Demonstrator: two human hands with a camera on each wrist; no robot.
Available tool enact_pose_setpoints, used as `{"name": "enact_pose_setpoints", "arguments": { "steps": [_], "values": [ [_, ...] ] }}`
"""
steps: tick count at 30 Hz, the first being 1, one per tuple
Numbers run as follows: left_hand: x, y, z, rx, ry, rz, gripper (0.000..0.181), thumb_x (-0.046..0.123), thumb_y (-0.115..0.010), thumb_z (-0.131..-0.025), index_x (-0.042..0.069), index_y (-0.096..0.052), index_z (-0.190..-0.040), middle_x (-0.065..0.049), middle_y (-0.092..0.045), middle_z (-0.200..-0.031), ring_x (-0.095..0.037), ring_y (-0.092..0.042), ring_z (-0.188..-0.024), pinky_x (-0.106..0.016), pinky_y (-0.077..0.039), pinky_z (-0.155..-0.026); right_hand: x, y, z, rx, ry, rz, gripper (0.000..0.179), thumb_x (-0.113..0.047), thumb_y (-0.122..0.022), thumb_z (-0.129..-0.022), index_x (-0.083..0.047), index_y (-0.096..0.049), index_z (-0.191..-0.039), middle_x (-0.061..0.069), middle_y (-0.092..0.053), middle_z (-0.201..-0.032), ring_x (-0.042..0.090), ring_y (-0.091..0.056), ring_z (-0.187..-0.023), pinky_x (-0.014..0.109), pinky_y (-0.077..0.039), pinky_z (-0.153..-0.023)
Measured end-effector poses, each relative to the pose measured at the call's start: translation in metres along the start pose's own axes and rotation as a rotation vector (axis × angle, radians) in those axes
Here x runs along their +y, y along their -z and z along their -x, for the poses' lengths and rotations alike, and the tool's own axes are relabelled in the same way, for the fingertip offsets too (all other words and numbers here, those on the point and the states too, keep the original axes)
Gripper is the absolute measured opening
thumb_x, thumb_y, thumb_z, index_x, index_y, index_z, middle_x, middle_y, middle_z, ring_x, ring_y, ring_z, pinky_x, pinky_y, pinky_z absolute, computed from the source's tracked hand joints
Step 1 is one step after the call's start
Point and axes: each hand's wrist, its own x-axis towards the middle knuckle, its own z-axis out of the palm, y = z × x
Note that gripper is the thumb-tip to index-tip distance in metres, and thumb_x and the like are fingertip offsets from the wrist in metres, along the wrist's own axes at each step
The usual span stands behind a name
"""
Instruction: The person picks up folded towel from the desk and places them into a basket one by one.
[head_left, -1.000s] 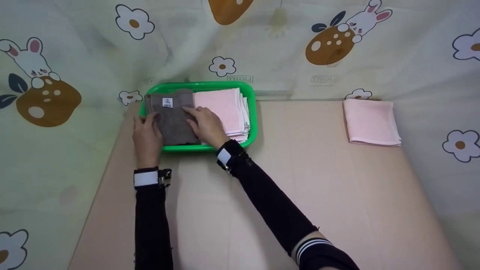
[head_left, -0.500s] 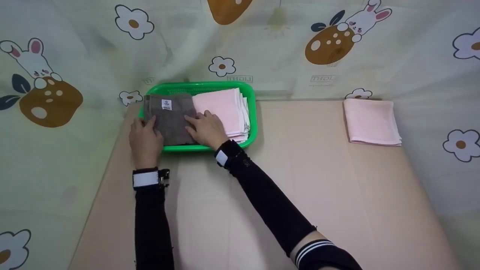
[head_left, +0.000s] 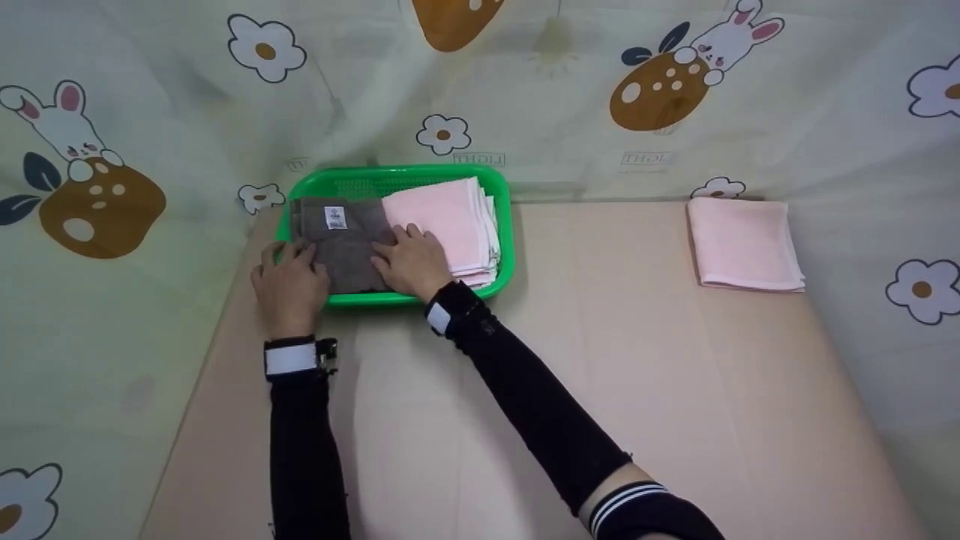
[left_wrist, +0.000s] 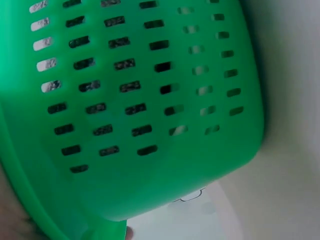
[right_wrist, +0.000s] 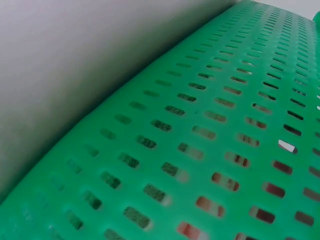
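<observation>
In the head view a folded grey towel (head_left: pixel 345 262) with a white label (head_left: pixel 335 217) lies in the left part of a green perforated basket (head_left: pixel 405 298). A stack of folded pink cloths (head_left: pixel 439 217) fills the right part. My left hand (head_left: pixel 291 291) is over the basket's left rim, its fingertips at the towel's left edge. Fingers of my right hand (head_left: pixel 414 261) rest on the towel's right side, beside the pink stack. Both wrist views show mainly the basket's slotted outer wall (left_wrist: pixel 150 110); in the left wrist one, a fingertip (left_wrist: pixel 129 233) shows below the rim.
Another folded pink cloth (head_left: pixel 746 244) lies at the far right of the beige tabletop (head_left: pixel 585 337). A curtain (head_left: pixel 555 90) printed with rabbits and flowers hangs behind the basket and along both sides.
The grey towel's far edge has come down and nearer to me, uncovering more of the basket's back wall. Both hands have shifted slightly toward me, the left one also a little leftward.
</observation>
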Motion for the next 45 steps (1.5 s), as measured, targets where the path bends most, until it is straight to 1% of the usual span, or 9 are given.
{"name": "enact_pose_setpoints", "arguments": {
  "steps": [4, 9, 12, 15, 21, 25, 33, 39, 45],
  "values": [
    [-0.001, -0.003, -0.003, -0.019, 0.008, 0.036, 0.050, 0.024, -0.042, -0.105, 0.003, -0.053, -0.149, -0.018, -0.045, -0.159, -0.041, -0.025, -0.152, -0.068, -0.028, -0.116, 0.003, -0.002, 0.001, 0.031, -0.006, -0.006, 0.051, -0.053, -0.029, -0.111, -0.036, -0.048, -0.155, 0.004, -0.050, -0.155, 0.022, -0.048, -0.136, 0.039, -0.044, -0.109],
    [-0.006, -0.010, -0.007, 0.050, 0.023, 0.141, 0.050, 0.024, -0.044, -0.104, 0.005, -0.055, -0.149, -0.017, -0.046, -0.158, -0.040, -0.030, -0.149, -0.065, -0.030, -0.116, 0.007, 0.000, 0.007, 0.136, 0.010, -0.069, 0.048, -0.050, -0.037, -0.111, -0.033, -0.051, -0.154, 0.004, -0.056, -0.147, 0.022, -0.055, -0.124, 0.036, -0.049, -0.101],
    [-0.008, -0.012, -0.007, 0.085, 0.039, 0.203, 0.049, 0.024, -0.047, -0.103, 0.007, -0.056, -0.148, -0.015, -0.046, -0.158, -0.038, -0.033, -0.149, -0.063, -0.030, -0.117, 0.010, 0.004, 0.019, 0.176, 0.035, -0.109, 0.046, -0.045, -0.045, -0.110, -0.029, -0.054, -0.152, 0.003, -0.061, -0.139, 0.020, -0.058, -0.117, 0.033, -0.052, -0.096],
    [-0.010, -0.009, -0.007, 0.098, 0.046, 0.224, 0.048, 0.024, -0.049, -0.103, 0.008, -0.057, -0.148, -0.015, -0.045, -0.159, -0.038, -0.033, -0.149, -0.063, -0.030, -0.117, 0.015, 0.007, 0.037, 0.191, 0.072, -0.147, 0.045, -0.041, -0.052, -0.108, -0.026, -0.058, -0.149, 0.002, -0.064, -0.133, 0.019, -0.060, -0.115, 0.032, -0.053, -0.093],
    [-0.011, -0.006, -0.006, 0.103, 0.055, 0.229, 0.047, 0.025, -0.049, -0.103, 0.010, -0.058, -0.147, -0.014, -0.044, -0.160, -0.037, -0.031, -0.150, -0.063, -0.029, -0.117, 0.040, 0.007, 0.069, 0.218, 0.137, -0.211, 0.045, -0.042, -0.054, -0.107, -0.025, -0.059, -0.148, 0.002, -0.064, -0.131, 0.020, -0.058, -0.118, 0.033, -0.050, -0.099],
    [-0.010, -0.008, -0.005, 0.099, 0.053, 0.238, 0.046, 0.025, -0.051, -0.103, 0.010, -0.058, -0.147, -0.014, -0.044, -0.159, -0.037, -0.031, -0.150, -0.063, -0.030, -0.117, 0.075, 0.013, 0.083, 0.258, 0.095, -0.232, 0.048, -0.044, -0.051, -0.108, -0.024, -0.055, -0.151, 0.004, -0.062, -0.134, 0.022, -0.056, -0.124, 0.037, -0.048, -0.104],
    [-0.008, -0.011, -0.006, 0.113, 0.038, 0.258, 0.045, 0.025, -0.051, -0.103, 0.009, -0.061, -0.144, -0.015, -0.045, -0.159, -0.038, -0.032, -0.149, -0.064, -0.030, -0.117, 0.166, 0.025, 0.105, 0.352, -0.108, -0.285, 0.052, -0.047, -0.052, -0.107, -0.022, -0.053, -0.153, 0.009, -0.058, -0.140, 0.028, -0.053, -0.130, 0.045, -0.045, -0.109],
    [-0.007, -0.011, -0.005, 0.106, 0.038, 0.251, 0.045, 0.025, -0.050, -0.103, 0.010, -0.061, -0.144, -0.015, -0.045, -0.159, -0.039, -0.032, -0.149, -0.063, -0.031, -0.117, 0.233, 0.016, 0.130, 0.400, -0.254, -0.291, 0.054, -0.046, -0.054, -0.106, -0.020, -0.052, -0.153, 0.014, -0.057, -0.140, 0.033, -0.052, -0.131, 0.051, -0.044, -0.110],
    [-0.009, -0.011, -0.007, 0.096, 0.041, 0.249, 0.046, 0.025, -0.052, -0.103, 0.010, -0.060, -0.145, -0.014, -0.043, -0.161, -0.039, -0.031, -0.150, -0.064, -0.030, -0.117, 0.292, 0.007, 0.161, 0.399, -0.383, -0.275, 0.058, -0.045, -0.057, -0.105, -0.019, -0.048, -0.155, 0.021, -0.054, -0.141, 0.040, -0.050, -0.132, 0.055, -0.040, -0.111]
  ]
}}
